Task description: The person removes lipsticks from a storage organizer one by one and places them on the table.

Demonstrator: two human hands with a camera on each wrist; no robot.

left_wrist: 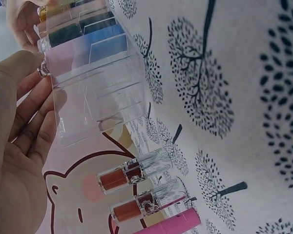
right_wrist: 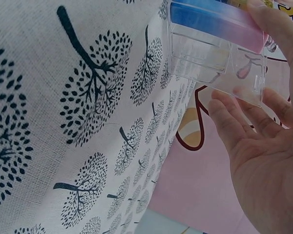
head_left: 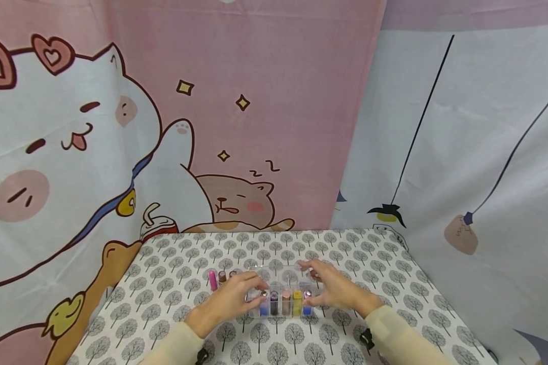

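Note:
A clear divided organizer [head_left: 278, 310] stands on the table with a row of small cosmetic bottles in its front compartments. My left hand [head_left: 237, 296] is at its left end, thumb and index finger pinching the cap of a blue-and-pink bottle [left_wrist: 88, 52]. At the right end is my right hand [head_left: 331, 286], its thumb reaching over another blue-and-pink bottle [right_wrist: 217, 22] and its other fingers spread loosely by the organizer's back wall. Between these two bottles stand a dark bottle [head_left: 274, 305], a pinkish-brown bottle [head_left: 286, 304] and a yellow bottle [head_left: 297, 304].
Left of the organizer, a bright pink tube [head_left: 212, 280] and two clear-capped brownish lip gloss tubes [left_wrist: 113, 180] stand on the tree-print tablecloth [head_left: 173, 284]. A cartoon-printed curtain [head_left: 283, 126] hangs behind the table and along its sides.

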